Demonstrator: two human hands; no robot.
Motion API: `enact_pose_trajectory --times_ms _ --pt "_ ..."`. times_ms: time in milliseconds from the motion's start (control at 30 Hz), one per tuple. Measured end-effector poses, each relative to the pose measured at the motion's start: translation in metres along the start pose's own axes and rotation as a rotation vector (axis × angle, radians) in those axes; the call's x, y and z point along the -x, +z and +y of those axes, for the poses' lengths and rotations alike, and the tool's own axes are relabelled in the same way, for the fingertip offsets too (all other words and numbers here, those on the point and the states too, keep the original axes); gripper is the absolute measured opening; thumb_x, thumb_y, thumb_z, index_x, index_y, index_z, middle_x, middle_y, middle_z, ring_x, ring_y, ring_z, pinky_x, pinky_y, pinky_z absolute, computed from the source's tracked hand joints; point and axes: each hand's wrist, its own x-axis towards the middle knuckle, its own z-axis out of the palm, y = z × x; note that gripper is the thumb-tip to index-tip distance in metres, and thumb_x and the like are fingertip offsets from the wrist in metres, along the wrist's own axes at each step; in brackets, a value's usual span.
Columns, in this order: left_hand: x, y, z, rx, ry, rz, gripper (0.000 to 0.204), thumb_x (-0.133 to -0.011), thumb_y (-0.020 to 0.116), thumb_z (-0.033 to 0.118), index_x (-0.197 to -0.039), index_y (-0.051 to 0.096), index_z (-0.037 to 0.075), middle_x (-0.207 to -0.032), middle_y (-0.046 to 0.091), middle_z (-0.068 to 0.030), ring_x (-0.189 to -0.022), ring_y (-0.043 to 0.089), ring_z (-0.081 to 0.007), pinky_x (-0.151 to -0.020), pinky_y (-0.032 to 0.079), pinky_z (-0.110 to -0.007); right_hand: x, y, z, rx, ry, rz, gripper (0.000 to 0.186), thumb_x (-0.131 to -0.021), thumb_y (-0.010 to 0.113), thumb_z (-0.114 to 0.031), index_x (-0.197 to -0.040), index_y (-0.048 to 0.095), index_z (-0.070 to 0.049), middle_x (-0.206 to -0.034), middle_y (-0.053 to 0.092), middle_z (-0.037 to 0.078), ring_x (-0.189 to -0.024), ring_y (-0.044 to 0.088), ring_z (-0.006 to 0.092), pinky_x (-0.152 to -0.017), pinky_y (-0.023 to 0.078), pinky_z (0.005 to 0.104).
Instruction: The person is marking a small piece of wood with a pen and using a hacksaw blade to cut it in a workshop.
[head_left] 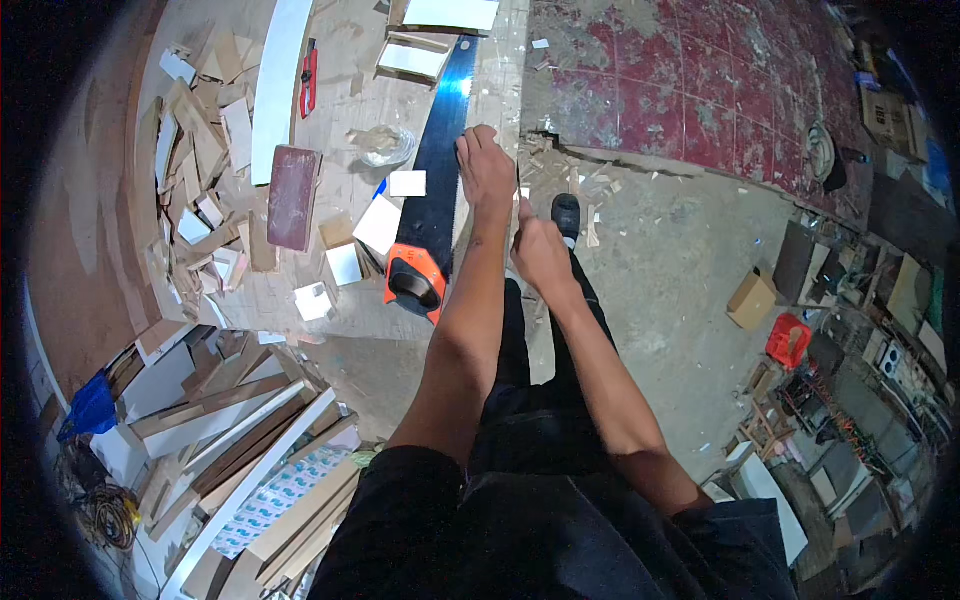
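My left hand [487, 165] is closed at the right edge of the workbench, its fingers curled over the toothed side of a handsaw; what they grip is hidden. The handsaw's dark blade [437, 150] lies flat on the bench, with its orange and black handle [412, 278] toward me. Just off the bench edge, my right hand [542, 250] is closed in a fist. A thin dark strip [519, 178] rises between the two hands, and its kind cannot be made out. Left of the blade are a small white block [408, 184] and a clear plastic cup [385, 147].
A red utility knife [309, 80], a maroon block [293, 198] and a long white board [280, 85] lie on the bench [345, 100]. Wood offcuts [200, 150] heap at its left. Boards [250, 470] lean below left. A red basket [789, 340] stands among clutter at right.
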Motion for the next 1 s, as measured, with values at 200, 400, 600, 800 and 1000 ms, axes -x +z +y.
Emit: enact_pose_trajectory --times_ms 200,400,600,800,1000 --pt "0.002 -0.001 0.001 0.013 0.016 0.005 0.02 -0.083 0.056 0.001 -0.103 0.057 0.004 -0.103 0.056 -0.0149 -0.101 0.053 -0.0339 -0.092 0.043 -0.044 -0.009 -0.003 -0.002 -0.062 0.046 -0.073 0.056 -0.078 0.057 0.004 -0.132 0.048 0.014 -0.08 0.064 0.033 -0.079 0.066 0.0486 -0.075 0.052 0.055" --pt "0.007 -0.005 -0.012 0.009 0.085 -0.026 0.021 -0.083 0.055 0.002 -0.104 0.056 0.004 -0.106 0.055 -0.0136 -0.102 0.052 -0.0336 -0.092 0.043 -0.045 -0.006 -0.005 0.002 0.015 0.015 -0.08 0.058 -0.079 0.056 0.001 -0.135 0.048 0.012 -0.082 0.064 0.035 -0.081 0.066 0.0493 -0.075 0.053 0.0552" --pt "0.0 -0.005 -0.002 -0.099 0.121 -0.12 0.033 -0.077 0.057 -0.004 -0.109 0.054 0.005 -0.107 0.054 -0.0139 -0.105 0.051 -0.0339 -0.092 0.041 -0.045 -0.006 -0.004 0.001 0.035 0.026 -0.148 0.063 -0.08 0.058 0.002 -0.14 0.042 0.01 -0.082 0.065 0.035 -0.084 0.067 0.0499 -0.078 0.053 0.0555" --pt "0.003 -0.005 0.005 -0.101 0.074 -0.09 0.034 -0.076 0.06 -0.001 -0.108 0.054 0.008 -0.106 0.054 -0.011 -0.103 0.052 -0.0307 -0.089 0.043 -0.042 0.004 -0.005 -0.002 0.032 0.082 -0.132 0.06 -0.081 0.056 0.002 -0.139 0.043 0.012 -0.083 0.065 0.036 -0.083 0.067 0.0502 -0.078 0.054 0.0554" --pt "0.007 -0.002 0.005 -0.044 0.05 -0.065 0.036 -0.075 0.062 -0.002 -0.109 0.055 0.008 -0.106 0.054 -0.0122 -0.105 0.051 -0.032 -0.091 0.043 -0.043 -0.002 -0.008 0.003 -0.021 0.037 -0.042 0.061 -0.081 0.056 0.002 -0.139 0.042 0.014 -0.081 0.064 0.036 -0.082 0.067 0.051 -0.077 0.053 0.057"
